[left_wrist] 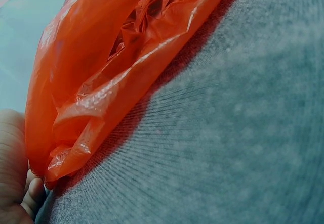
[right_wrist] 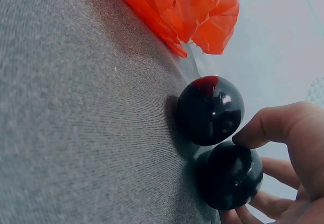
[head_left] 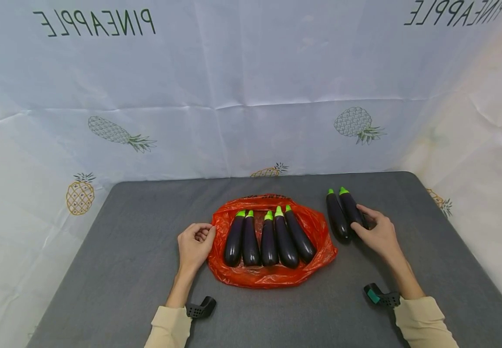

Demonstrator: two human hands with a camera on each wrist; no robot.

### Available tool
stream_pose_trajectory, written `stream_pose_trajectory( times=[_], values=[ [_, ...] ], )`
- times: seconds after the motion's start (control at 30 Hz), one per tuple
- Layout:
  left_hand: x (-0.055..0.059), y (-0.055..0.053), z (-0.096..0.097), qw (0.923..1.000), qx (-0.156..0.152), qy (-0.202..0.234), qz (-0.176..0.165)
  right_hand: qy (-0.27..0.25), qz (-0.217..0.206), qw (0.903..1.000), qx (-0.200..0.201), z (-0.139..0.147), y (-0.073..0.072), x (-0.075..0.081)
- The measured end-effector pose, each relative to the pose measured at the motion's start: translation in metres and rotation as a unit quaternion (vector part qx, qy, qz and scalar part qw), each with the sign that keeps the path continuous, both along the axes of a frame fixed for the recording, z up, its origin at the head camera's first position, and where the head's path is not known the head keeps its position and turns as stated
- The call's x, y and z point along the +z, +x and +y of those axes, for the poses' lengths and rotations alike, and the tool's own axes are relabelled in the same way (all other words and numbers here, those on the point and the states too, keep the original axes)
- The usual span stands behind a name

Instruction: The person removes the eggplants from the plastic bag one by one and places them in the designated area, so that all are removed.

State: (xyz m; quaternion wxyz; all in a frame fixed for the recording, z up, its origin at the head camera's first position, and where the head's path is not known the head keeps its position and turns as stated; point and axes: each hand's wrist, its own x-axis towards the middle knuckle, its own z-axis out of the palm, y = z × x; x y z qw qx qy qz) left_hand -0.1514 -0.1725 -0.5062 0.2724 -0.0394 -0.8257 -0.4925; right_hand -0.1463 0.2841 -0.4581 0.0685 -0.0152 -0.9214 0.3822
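A red plastic bag [head_left: 273, 280] lies spread on the grey table, with several dark purple eggplants [head_left: 269, 246] side by side in it, green stem ends pointing away. At the bag's left edge my left hand [head_left: 195, 246] pinches the plastic between thumb and curled fingers; in the left wrist view the bag's gathered corner [left_wrist: 63, 163] meets the fingertips. To the right of the bag lie two more eggplants. My right hand [head_left: 379, 237] grips the outer eggplant [head_left: 349, 205], thumb on one side and fingers round the other. The inner eggplant [head_left: 337, 217] rests right beside it, untouched by the fingers.
The grey table [head_left: 138, 241] has rounded far corners. Behind it hangs a white cloth [head_left: 233, 135] printed with pineapples and mirrored lettering. A black wrist mount [head_left: 200, 308] sits by the left cuff, and another mount [head_left: 381, 296] by the right one.
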Motion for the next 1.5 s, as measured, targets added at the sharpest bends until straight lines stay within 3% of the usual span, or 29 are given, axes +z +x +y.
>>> stream_pose_trajectory(
  times=[1.0, 1.3, 1.5],
  values=[
    [-0.002, 0.001, -0.001, 1.0000, -0.001, -0.004, 0.005, -0.027, 0.056, 0.9969, -0.049, -0.005, 0.004, 0.000],
    [-0.002, 0.001, -0.001, 1.0000, -0.003, -0.003, 0.000, -0.041, 0.082, 0.9915, -0.092, -0.015, 0.007, 0.006],
    [-0.001, 0.000, -0.001, 1.0000, -0.003, -0.003, 0.002, -0.061, 0.107, 0.9891, -0.081, -0.023, 0.009, 0.015]
  ],
)
